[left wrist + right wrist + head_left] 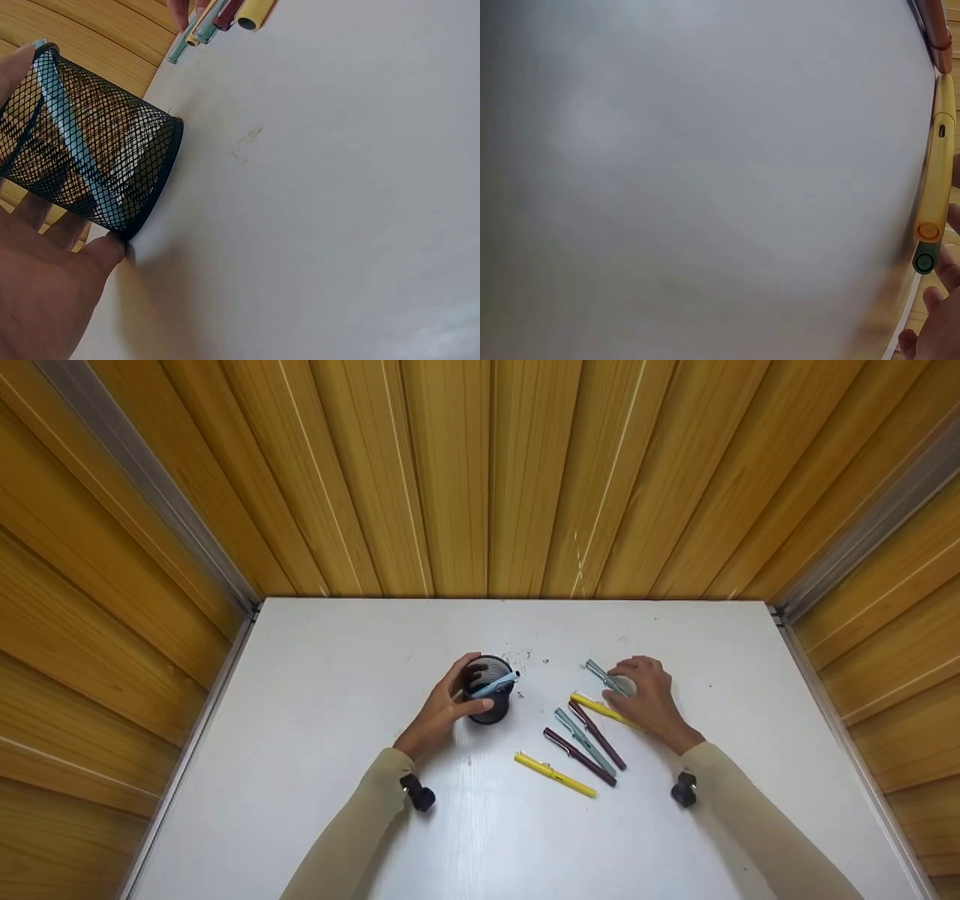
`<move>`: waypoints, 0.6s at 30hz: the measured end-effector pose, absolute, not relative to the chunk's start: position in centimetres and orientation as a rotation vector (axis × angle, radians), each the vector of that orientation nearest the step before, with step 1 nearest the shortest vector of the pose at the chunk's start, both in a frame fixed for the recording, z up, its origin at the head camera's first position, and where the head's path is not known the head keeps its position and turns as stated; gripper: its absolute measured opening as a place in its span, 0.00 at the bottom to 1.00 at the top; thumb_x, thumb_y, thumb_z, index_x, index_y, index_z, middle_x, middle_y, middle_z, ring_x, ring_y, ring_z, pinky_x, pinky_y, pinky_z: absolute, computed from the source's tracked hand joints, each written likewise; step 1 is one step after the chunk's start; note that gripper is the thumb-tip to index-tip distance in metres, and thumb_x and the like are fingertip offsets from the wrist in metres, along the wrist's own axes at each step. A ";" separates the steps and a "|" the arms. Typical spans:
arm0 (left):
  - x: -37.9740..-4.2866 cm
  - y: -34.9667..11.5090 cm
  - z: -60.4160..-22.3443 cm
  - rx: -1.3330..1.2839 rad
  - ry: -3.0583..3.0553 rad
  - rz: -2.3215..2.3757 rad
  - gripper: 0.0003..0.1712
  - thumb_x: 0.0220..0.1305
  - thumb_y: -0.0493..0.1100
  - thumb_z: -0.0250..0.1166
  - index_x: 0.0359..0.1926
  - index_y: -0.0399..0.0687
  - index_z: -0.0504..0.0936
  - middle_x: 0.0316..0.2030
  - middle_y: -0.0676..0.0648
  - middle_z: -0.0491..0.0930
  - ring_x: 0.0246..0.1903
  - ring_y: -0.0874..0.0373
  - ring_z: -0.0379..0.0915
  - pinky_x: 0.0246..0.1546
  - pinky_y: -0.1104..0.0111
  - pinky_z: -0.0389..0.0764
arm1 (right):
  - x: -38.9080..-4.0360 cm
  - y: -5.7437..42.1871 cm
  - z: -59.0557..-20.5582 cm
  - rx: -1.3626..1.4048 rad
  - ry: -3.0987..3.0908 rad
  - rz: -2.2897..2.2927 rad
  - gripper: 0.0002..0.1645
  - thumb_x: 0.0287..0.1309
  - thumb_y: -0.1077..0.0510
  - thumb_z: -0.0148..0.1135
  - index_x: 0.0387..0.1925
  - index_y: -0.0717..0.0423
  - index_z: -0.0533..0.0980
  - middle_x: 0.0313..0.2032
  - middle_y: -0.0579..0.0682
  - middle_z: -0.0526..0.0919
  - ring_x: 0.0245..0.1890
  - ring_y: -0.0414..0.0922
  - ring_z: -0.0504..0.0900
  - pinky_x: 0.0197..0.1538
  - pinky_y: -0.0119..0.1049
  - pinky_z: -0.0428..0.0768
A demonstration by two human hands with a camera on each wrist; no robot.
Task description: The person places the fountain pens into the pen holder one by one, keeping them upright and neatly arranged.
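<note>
My left hand (442, 709) grips a black mesh pen cup (90, 142), thumb on the near side and fingers around the far side. Inside the cup a light blue pen (495, 685) leans slantwise, its end poking past the rim. At the right, my right hand (646, 697) has thumb and fingers about a pale green pen (598, 671), the farthest of the loose pens. Just in front of that pen lies a yellow pen (596, 706), partly hidden under the hand. In the right wrist view, fingertips (949, 266) show beside the green pen's end (924, 261).
Between the hands and nearer the body lie two dark red pens (581, 757), (598, 735), another pale green pen (585, 741) and a second yellow pen (555, 774). The white table (337, 675) meets wood-patterned walls (450, 480) at its back and sides.
</note>
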State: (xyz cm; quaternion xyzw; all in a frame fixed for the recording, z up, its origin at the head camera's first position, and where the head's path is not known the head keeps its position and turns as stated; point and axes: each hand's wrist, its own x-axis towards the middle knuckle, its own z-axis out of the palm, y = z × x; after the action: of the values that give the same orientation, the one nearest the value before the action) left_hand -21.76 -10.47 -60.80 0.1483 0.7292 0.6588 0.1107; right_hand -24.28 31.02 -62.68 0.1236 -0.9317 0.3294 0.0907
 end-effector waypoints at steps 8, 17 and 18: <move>-21.8 -10.4 -60.9 0.426 2.134 1.953 0.52 0.69 0.49 0.79 0.87 0.66 0.61 0.83 0.48 0.64 0.84 0.51 0.54 0.84 0.46 0.53 | -24.4 31.0 -62.7 0.349 -2.794 0.970 0.19 0.65 0.59 0.80 0.54 0.60 0.87 0.63 0.64 0.80 0.71 0.64 0.67 0.74 0.72 0.57; -21.7 -10.4 -60.8 0.440 2.137 1.947 0.54 0.70 0.51 0.79 0.88 0.64 0.59 0.83 0.51 0.63 0.84 0.52 0.53 0.84 0.45 0.54 | -24.6 30.7 -62.7 0.309 -2.794 0.983 0.16 0.66 0.59 0.79 0.52 0.61 0.88 0.62 0.64 0.80 0.72 0.65 0.67 0.75 0.72 0.56; -21.7 -10.4 -60.8 0.440 2.135 1.947 0.54 0.70 0.51 0.79 0.88 0.63 0.59 0.83 0.52 0.63 0.84 0.53 0.53 0.84 0.45 0.54 | -24.7 30.7 -62.7 0.300 -2.798 0.978 0.15 0.67 0.59 0.78 0.52 0.61 0.88 0.62 0.64 0.80 0.71 0.65 0.67 0.75 0.72 0.57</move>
State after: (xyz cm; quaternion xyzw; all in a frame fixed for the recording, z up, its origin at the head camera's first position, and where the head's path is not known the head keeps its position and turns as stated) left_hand -21.71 -10.43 -60.81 0.1498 0.7262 0.6620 0.1092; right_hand -24.66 30.68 -62.66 0.1004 -0.9361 0.3271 0.0812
